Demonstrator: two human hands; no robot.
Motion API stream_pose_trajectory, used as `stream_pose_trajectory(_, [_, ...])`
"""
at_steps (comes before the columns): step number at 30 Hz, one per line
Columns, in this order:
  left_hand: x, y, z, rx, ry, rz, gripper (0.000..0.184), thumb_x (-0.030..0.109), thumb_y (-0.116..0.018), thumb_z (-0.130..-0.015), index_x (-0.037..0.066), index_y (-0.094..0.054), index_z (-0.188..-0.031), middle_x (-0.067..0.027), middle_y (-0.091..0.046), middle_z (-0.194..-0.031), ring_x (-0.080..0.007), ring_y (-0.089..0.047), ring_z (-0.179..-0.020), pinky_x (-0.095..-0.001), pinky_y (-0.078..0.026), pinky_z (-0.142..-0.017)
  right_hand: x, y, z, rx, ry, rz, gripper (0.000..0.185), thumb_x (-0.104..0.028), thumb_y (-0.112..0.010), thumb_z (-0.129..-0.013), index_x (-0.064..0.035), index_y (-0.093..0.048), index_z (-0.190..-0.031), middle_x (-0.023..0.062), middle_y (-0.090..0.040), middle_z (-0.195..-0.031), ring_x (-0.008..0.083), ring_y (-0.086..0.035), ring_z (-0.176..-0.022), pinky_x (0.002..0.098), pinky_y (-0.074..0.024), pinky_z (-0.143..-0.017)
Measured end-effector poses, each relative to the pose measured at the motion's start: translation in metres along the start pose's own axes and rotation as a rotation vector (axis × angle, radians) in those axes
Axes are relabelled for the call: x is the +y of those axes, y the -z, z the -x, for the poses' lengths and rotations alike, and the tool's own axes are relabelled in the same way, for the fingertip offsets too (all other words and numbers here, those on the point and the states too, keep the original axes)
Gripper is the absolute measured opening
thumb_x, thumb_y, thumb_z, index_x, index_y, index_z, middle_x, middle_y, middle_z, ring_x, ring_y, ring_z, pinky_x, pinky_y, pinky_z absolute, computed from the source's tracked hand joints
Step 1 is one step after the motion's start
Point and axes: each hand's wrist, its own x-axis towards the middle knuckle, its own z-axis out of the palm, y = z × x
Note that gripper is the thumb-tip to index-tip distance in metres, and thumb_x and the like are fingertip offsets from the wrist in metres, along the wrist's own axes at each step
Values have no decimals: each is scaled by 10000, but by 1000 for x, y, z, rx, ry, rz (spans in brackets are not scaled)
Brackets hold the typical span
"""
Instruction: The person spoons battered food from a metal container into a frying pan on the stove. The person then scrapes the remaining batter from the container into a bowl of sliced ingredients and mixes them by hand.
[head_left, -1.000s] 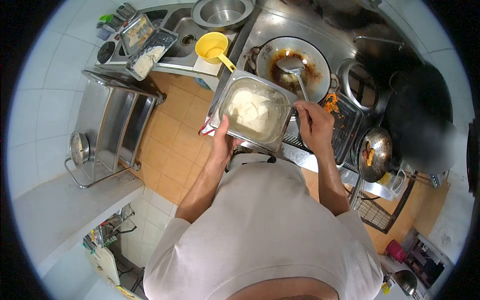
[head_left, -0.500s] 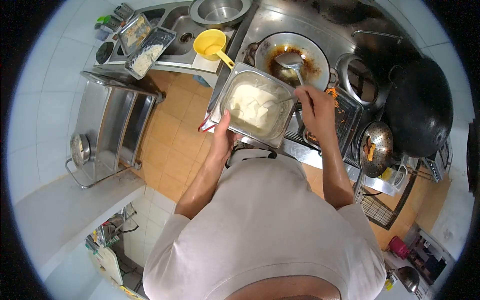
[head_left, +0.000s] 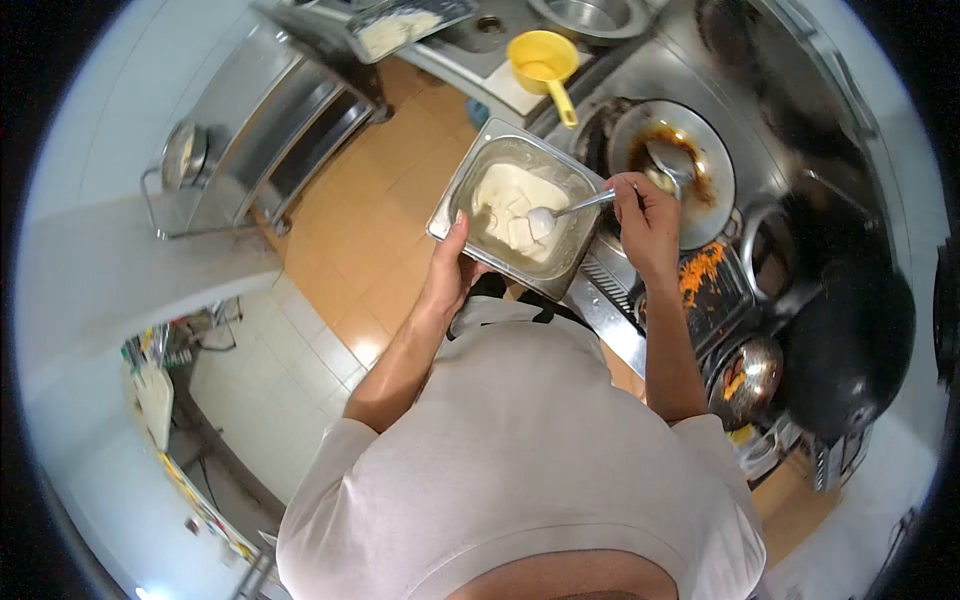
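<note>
My left hand (head_left: pixel 453 268) grips the near left rim of a square steel pan (head_left: pixel 462 170), thumb over the edge and fingers underneath. Inside the pan lies a thick creamy white mixture (head_left: pixel 510 196) with soft lumps. My right hand (head_left: pixel 648 222) is closed round the handle of a metal spoon (head_left: pixel 582 203), whose bowl dips into the white mixture. Behind my right hand, a round wok (head_left: pixel 715 145) sits on the stove with dark brown liquid and a metal turner (head_left: pixel 672 160) resting in it.
A yellow dipper (head_left: pixel 542 58) stands by the sink, near a steel basin (head_left: pixel 590 18). Orange shreds (head_left: pixel 703 272) lie on a dark tray right of me. A perforated ladle (head_left: pixel 757 372) and big black wok (head_left: pixel 850 350) are farther right. A steel trolley (head_left: pixel 290 130) stands left.
My view has turned, so the stove and sink appear shifted right. My body and the pan have swung leftward from the stove. The spoon's bowl shows more clearly in the white mixture.
</note>
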Motion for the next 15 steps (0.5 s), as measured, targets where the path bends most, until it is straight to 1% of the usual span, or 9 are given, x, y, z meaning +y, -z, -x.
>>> stream_pose_trajectory(3, [7,24,16,113,-46,14,655,520,-460,-1004,37,-391,-1440,-144,-533,-1368,-248,-584,-1194,-426,-544,-933,-11,-32,-11,-57,92,-121,187,-134,-580,-972,2,-702,-929,-12,-518,-588,47,-442,-540,241,-348,-494])
stream_pose_trajectory(4, [11,32,19,141,-61,17,655,523,-455,-1005,38,-394,-1440,-143,-535,-1368,-246,-585,-1191,-423,-542,-933,-11,-42,-14,-104,55,-167,177,-114,-576,-975,10,-698,-945,-21,-519,-604,40,-437,-545,226,-333,-492])
stream_pose_trajectory(7, [20,55,33,165,-142,87,650,526,-447,-1006,39,-405,-1435,-145,-542,-1365,-244,-582,-1200,-430,-543,-929,-25,-73,-18,-198,42,-290,179,-119,-579,-976,12,-699,-953,-26,-516,-609,36,-429,-546,224,-324,-488])
stream_pose_trajectory(8, [24,63,39,182,-144,98,657,546,-453,-996,55,-414,-1430,-126,-547,-1357,-232,-581,-1189,-414,-538,-922,-30,-83,-18,-241,15,-315,184,-124,-579,-978,12,-701,-957,-26,-520,-609,30,-429,-544,216,-322,-487])
stream_pose_trajectory(10, [31,78,49,214,-159,127,672,587,-463,-976,85,-431,-1421,-86,-556,-1340,-206,-579,-1167,-381,-527,-907,-41,-104,-18,-281,53,-309,186,-129,-579,-980,8,-703,-965,-27,-523,-610,27,-435,-545,209,-323,-489])
stream_pose_trajectory(13, [42,94,65,268,-225,183,652,587,-458,-979,98,-446,-1411,-74,-573,-1313,-186,-591,-1127,-343,-528,-844,-56,-132,-13,-335,59,-325,198,-137,-573,-985,10,-704,-980,-22,-534,-624,27,-451,-555,200,-332,-496])
stream_pose_trajectory(15, [46,107,72,310,-250,193,641,581,-463,-979,102,-451,-1405,-65,-579,-1298,-170,-596,-1115,-317,-528,-836,-69,-146,-13,-361,75,-356,203,-139,-571,-988,14,-704,-982,-20,-538,-634,28,-455,-562,199,-337,-499])
